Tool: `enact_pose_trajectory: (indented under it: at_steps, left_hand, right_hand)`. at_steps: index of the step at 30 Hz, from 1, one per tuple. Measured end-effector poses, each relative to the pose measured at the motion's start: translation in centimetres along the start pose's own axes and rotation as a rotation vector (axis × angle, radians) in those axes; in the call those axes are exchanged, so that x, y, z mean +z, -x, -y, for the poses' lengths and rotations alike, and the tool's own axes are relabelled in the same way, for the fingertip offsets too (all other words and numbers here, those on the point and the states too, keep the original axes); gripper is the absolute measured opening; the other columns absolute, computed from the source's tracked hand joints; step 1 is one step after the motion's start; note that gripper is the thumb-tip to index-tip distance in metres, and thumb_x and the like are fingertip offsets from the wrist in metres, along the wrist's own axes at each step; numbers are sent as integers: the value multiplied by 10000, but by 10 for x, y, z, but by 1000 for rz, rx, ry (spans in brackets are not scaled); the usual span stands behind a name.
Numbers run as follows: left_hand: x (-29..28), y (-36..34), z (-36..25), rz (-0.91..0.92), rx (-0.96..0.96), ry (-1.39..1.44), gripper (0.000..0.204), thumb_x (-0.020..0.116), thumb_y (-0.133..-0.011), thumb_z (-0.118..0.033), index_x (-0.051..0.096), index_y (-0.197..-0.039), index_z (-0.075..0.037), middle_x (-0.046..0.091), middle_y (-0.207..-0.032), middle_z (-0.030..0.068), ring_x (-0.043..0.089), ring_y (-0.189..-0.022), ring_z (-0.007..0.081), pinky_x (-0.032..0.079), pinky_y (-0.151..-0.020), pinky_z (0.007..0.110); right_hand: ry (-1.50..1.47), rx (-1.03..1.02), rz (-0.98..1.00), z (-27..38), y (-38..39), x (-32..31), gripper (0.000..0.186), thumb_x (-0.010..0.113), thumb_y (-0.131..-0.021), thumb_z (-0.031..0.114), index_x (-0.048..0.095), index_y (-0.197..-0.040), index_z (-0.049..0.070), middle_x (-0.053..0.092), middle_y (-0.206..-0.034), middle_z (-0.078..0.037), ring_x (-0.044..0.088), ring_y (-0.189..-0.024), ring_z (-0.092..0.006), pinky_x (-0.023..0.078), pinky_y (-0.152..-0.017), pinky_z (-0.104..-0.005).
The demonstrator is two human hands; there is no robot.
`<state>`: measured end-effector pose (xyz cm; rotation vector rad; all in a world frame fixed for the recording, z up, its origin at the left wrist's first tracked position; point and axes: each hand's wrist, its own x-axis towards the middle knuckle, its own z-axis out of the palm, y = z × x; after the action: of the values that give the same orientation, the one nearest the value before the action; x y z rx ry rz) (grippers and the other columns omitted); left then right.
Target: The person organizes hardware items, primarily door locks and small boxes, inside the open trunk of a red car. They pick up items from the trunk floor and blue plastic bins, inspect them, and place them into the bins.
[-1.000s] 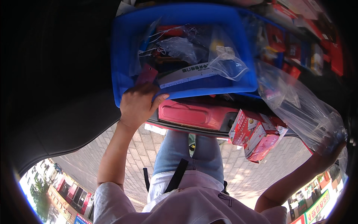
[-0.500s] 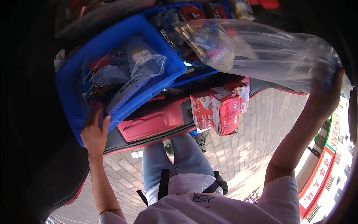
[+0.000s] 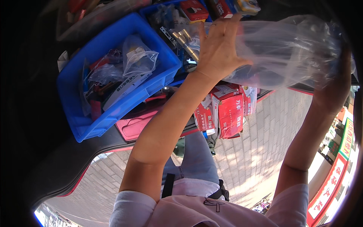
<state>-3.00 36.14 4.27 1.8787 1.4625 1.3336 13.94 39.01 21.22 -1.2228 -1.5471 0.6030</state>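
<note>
- Evidently, left hand (image 3: 218, 53), upper centre: fingers spread wide over the clear bag (image 3: 280, 49); grip indeterminable.
- Right hand (image 3: 334, 81), right edge: shadowed, curled on the bag's end.
- Clear bag, upper right: two-handed support should limit tearing.
- Blue bin (image 3: 151, 91): upper left.

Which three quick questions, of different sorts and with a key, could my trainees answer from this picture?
1. Which hand grips the right-hand end of the long clear plastic bag?
2. The blue rectangular plastic tub holding a long white box lies on which side of the bag: A) left, B) right, C) directly beneath?
3. True or false: the left hand has its fingers spread apart.
Key: 1. The right hand. 2. A. 3. True.
</note>
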Motion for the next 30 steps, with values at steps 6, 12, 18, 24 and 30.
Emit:
enact_pose_trajectory:
  at_steps: [6,12,18,24,30]
  left_hand:
    - [37,43,-9,178,-80,148,161,629,-692,-27,637,-852,-23,596,-789,101,573,-759,280,463,-698,336]
    - [77,80,16,152,-538,525,49,612,-772,-27,627,-811,-1,579,-779,74,532,-742,241,417,-749,331]
    - [94,70,43,230,-569,382,189,659,-785,-185,600,-934,-85,531,-1153,68,431,-1125,249,226,-1007,475]
    - [135,67,60,563,-471,258,574,692,-765,-299,398,-1238,-162,573,-1179,76,449,-1197,328,81,-1058,592]
    - [92,104,95,256,-1315,1351,481,644,-807,-249,450,-1215,-82,609,-1078,54,524,-1102,244,253,-1043,459]
  right_hand:
    - [-849,485,271,-65,32,-47,349,403,-985,259,518,-1178,-9,593,-1105,-83,574,-988,-170,471,-851,-321]
    - [-397,582,773,-116,60,-80,313,562,-915,288,607,-1067,18,603,-951,-63,557,-846,-145,432,-753,-280]
    - [-615,643,1037,-141,64,-51,174,672,-822,146,576,-876,12,578,-849,-74,553,-738,-176,426,-657,-308]
    - [-377,300,1348,-157,48,-9,285,677,-779,68,541,-1015,-14,547,-1015,-136,571,-847,-240,448,-735,-347]
    - [-511,823,1083,-234,-6,17,467,721,-756,170,533,-1165,47,575,-1099,-113,576,-1015,-249,455,-881,-331]
